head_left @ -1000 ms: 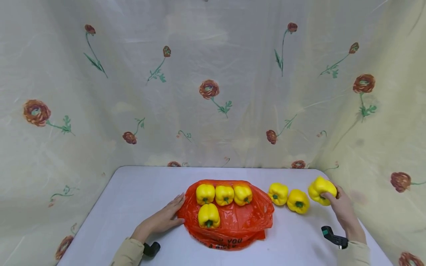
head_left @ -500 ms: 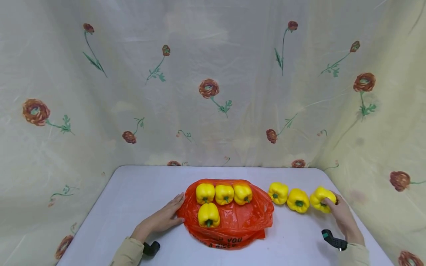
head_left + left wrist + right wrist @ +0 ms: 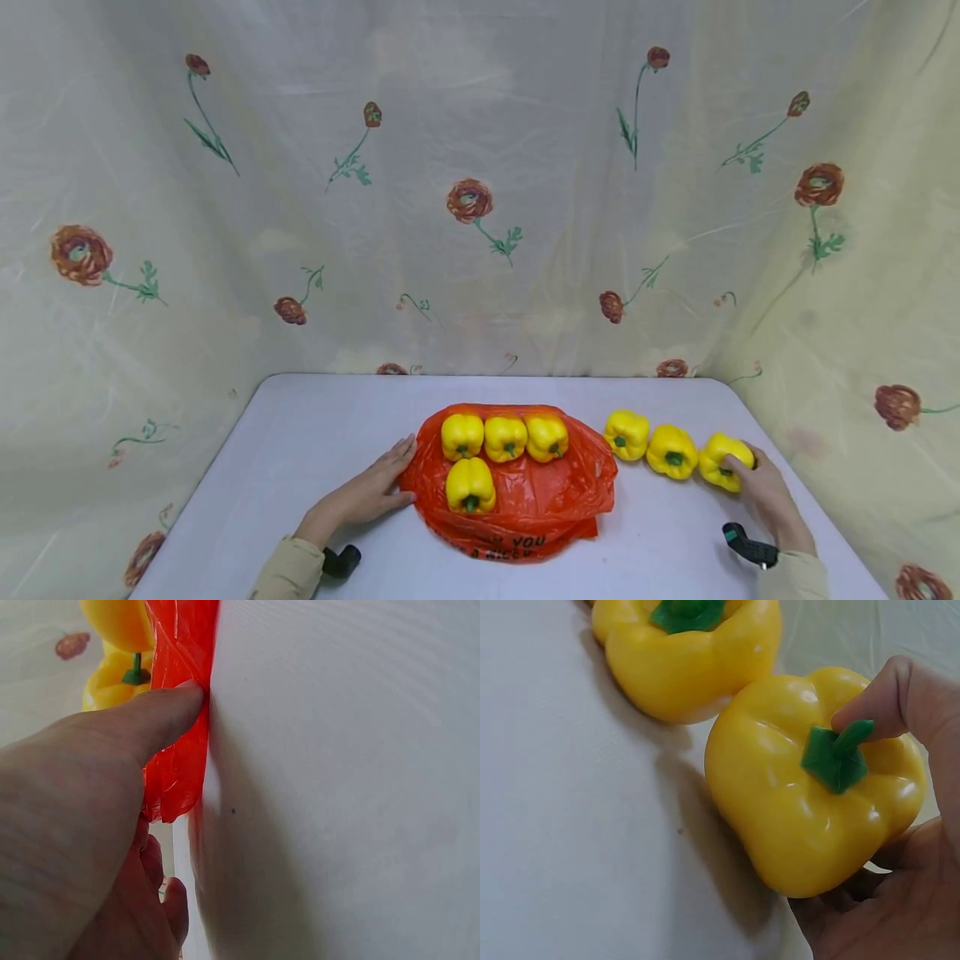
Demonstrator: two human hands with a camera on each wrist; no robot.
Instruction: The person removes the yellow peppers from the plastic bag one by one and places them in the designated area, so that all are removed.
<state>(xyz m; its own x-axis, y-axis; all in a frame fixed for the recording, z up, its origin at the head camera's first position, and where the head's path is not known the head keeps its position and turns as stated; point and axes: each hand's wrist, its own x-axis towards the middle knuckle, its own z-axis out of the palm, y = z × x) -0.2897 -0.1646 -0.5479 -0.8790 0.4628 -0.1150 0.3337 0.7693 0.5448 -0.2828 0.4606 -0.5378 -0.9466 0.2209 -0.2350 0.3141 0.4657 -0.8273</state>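
Note:
My right hand (image 3: 767,483) grips a yellow bell pepper (image 3: 802,802) at the right of the table, thumb beside its green stem and fingers around the far side. That pepper is right beside a second yellow pepper (image 3: 672,452), with a third yellow pepper (image 3: 627,434) to its left. At the left, my left hand (image 3: 367,492) rests with straight fingers on the edge of a red plastic bag (image 3: 532,492) lying flat. On the bag sit several yellow peppers: a row at the back and one pepper (image 3: 471,487) in front at the left.
The white table (image 3: 300,442) has its back edge against a hanging curtain (image 3: 480,125) printed with flowers, which also closes off both sides. A dark wrist device (image 3: 748,546) sits on the right wrist, another wrist device (image 3: 342,562) on the left.
The right hand has lowered its pepper toward the table, bringing it down beside the end of the row at the right. The left hand and the bag have stayed put.

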